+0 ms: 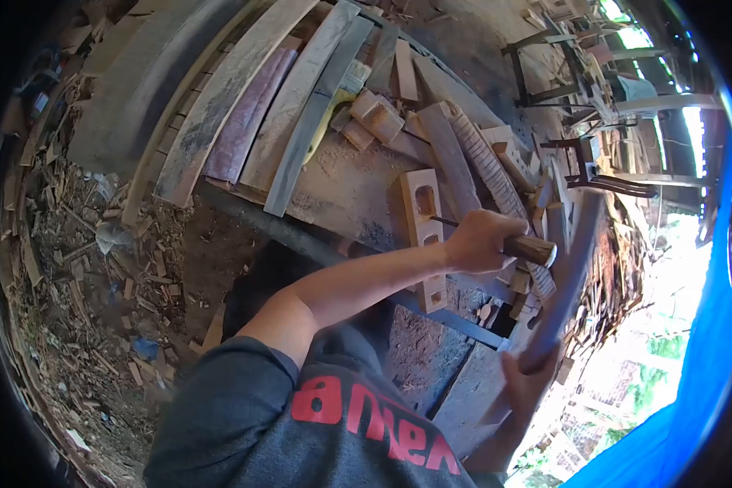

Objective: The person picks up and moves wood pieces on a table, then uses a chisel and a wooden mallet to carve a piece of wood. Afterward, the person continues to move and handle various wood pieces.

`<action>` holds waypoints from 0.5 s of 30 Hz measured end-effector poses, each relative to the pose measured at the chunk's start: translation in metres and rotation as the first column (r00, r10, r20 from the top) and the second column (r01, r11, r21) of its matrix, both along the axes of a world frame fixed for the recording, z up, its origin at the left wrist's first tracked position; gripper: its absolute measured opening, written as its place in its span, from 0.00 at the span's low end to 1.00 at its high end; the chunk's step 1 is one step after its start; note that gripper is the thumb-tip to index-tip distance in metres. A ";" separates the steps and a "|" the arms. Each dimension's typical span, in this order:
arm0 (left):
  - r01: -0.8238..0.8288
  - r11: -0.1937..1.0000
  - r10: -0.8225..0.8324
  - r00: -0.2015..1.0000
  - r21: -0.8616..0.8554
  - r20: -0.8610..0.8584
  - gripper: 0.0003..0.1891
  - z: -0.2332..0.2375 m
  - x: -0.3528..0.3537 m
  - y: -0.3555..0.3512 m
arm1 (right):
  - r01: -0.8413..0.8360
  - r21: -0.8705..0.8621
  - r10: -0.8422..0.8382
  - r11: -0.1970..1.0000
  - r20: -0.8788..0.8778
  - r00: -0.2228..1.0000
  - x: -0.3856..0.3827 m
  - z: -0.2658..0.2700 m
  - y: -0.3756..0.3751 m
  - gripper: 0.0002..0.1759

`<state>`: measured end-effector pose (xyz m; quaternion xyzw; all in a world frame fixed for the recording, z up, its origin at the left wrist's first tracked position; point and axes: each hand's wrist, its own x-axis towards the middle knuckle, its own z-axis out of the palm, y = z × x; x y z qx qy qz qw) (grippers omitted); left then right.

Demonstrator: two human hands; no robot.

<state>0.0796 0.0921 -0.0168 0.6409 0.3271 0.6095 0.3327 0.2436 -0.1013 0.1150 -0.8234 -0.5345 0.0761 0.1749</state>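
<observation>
My left hand (481, 241) is closed round a chisel (532, 249), its wooden handle sticking out to the right. The thin metal blade points left, its tip at a mortised wooden block (423, 236) with several cut holes. Lower right, my right hand (530, 376) is blurred and wrapped round the lower end of a long dark wooden bar (573, 272), raised beside the chisel handle and apart from it. The block lies across the bench near its edge.
Long boards (240, 102) lie side by side at the upper left. Wood offcuts (378, 115) and a ridged strip (486, 154) lie beyond the block. Wood scraps (81, 285) cover the ground at left. A blue tarp (708, 325) hangs at right, with wooden frames (586, 159) at upper right.
</observation>
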 end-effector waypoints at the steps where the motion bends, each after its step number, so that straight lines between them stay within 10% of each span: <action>1: 0.002 1.000 -0.002 0.999 0.017 0.047 0.13 0.001 -0.001 -0.003 | 0.034 0.102 -0.029 0.994 -0.056 0.998 0.001 0.008 0.000 0.50; 5: 0.009 1.000 -0.012 0.996 0.029 0.094 0.13 -0.001 0.000 -0.006 | -0.043 0.729 0.481 0.683 -0.405 0.777 0.000 0.013 0.001 0.29; 7: 0.000 0.999 -0.004 0.996 0.043 0.093 0.13 -0.001 0.000 -0.005 | 0.017 0.694 0.388 0.720 -0.423 0.819 0.024 -0.018 -0.008 0.30; 11: -0.018 0.999 0.015 0.997 0.045 0.079 0.13 0.002 -0.007 0.000 | 0.098 0.016 -0.086 0.995 -0.368 0.926 -0.017 -0.004 0.000 0.35; 15: 0.035 0.998 -0.039 0.997 0.056 0.069 0.13 -0.003 0.000 -0.010 | 0.095 0.664 0.404 0.742 -0.556 0.727 -0.017 0.013 -0.004 0.33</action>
